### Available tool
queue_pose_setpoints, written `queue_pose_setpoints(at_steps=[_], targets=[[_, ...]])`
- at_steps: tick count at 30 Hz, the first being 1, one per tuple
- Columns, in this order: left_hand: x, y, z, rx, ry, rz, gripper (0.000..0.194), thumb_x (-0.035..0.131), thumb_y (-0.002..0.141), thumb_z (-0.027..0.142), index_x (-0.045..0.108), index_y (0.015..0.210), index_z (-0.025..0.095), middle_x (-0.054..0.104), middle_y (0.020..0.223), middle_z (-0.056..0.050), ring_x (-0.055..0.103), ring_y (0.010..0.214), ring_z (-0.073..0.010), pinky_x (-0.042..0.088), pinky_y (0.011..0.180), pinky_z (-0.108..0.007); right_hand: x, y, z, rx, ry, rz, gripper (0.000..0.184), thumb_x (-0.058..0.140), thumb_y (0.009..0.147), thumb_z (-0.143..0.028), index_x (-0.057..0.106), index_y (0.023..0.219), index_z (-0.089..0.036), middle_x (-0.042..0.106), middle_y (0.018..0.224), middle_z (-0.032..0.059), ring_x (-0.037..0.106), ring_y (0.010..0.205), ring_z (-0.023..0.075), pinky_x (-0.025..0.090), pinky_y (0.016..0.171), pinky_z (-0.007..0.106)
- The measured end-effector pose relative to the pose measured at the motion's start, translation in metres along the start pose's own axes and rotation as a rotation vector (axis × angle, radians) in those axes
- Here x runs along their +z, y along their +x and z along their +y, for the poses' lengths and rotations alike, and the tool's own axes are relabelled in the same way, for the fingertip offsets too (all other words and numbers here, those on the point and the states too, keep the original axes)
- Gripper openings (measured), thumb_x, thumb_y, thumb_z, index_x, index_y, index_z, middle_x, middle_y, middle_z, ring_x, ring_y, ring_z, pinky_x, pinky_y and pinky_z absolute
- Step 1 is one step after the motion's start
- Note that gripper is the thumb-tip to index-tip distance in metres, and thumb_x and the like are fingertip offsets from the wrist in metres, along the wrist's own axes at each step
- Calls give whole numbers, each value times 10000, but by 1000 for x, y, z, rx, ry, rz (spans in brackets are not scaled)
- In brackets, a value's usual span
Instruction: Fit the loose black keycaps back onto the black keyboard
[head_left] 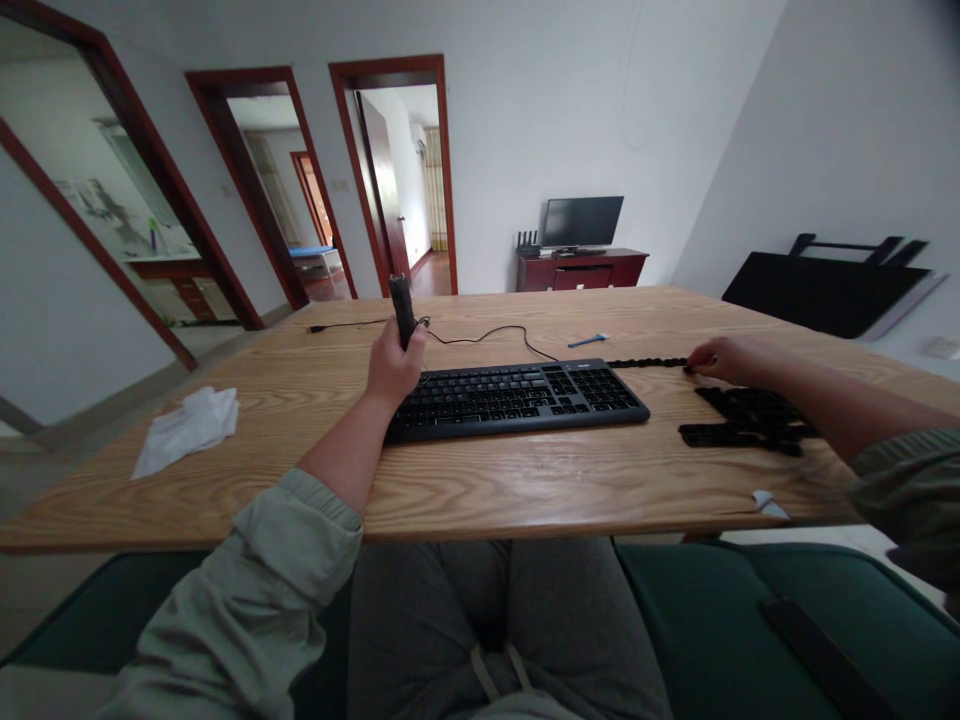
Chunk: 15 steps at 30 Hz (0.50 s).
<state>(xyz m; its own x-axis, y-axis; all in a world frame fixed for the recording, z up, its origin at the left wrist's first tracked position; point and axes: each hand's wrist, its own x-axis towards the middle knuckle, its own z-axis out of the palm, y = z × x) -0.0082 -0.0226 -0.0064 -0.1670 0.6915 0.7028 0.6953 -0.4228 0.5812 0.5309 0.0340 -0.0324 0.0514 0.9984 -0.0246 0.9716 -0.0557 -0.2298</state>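
A black keyboard (517,398) lies across the middle of the wooden table (300,470), its cable running back and left. My left hand (394,362) is closed around a dark cylindrical tool (402,308), held upright just left of the keyboard's far corner. My right hand (724,358) rests to the right of the keyboard, fingertips pinched at the end of a row of black keycaps (646,362). A pile of loose black keycaps (746,420) sits just in front of that hand.
A crumpled white cloth (187,428) lies at the table's left. A small blue tool (589,341) lies behind the keyboard. A white scrap (770,503) sits at the front right edge. Beyond are doorways, a TV on a cabinet (581,268), and a folded black table (825,290).
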Motion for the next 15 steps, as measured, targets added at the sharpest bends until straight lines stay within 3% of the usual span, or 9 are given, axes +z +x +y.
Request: queue_pose_setpoints(at_steps=[6, 10, 13, 15], targets=[[1, 1, -3, -5, 3, 0, 244, 528, 896, 424, 571, 868, 186, 564, 703, -2, 535, 682, -164, 361, 631, -284, 5, 8, 8, -66, 16, 45, 86, 704, 745, -69, 772, 743, -122, 710, 795, 143, 527, 619, 113, 374, 721, 339], [1, 1, -3, -2, -13, 0, 249, 530, 903, 429, 574, 877, 185, 574, 723, -6, 547, 702, -167, 377, 646, -285, -3, 8, 5, -55, -3, 67, 110, 730, 757, -164, 764, 842, -104, 705, 826, 155, 522, 625, 120, 381, 719, 346], [2, 0, 0, 17, -38, -69, 257, 517, 916, 431, 576, 904, 182, 576, 733, -5, 544, 696, -160, 376, 639, -282, -20, -3, -26, -49, 30, 179, 246, 702, 806, -274, 752, 973, -99, 708, 876, 159, 515, 619, 115, 379, 698, 354], [2, -1, 3, 45, -60, -129, 260, 514, 923, 431, 576, 907, 178, 568, 728, -4, 535, 685, -153, 372, 630, -277, -32, -18, -66, -119, 105, 291, 266, 651, 853, -322, 748, 997, -120, 709, 938, 160, 521, 629, 111, 375, 681, 350]])
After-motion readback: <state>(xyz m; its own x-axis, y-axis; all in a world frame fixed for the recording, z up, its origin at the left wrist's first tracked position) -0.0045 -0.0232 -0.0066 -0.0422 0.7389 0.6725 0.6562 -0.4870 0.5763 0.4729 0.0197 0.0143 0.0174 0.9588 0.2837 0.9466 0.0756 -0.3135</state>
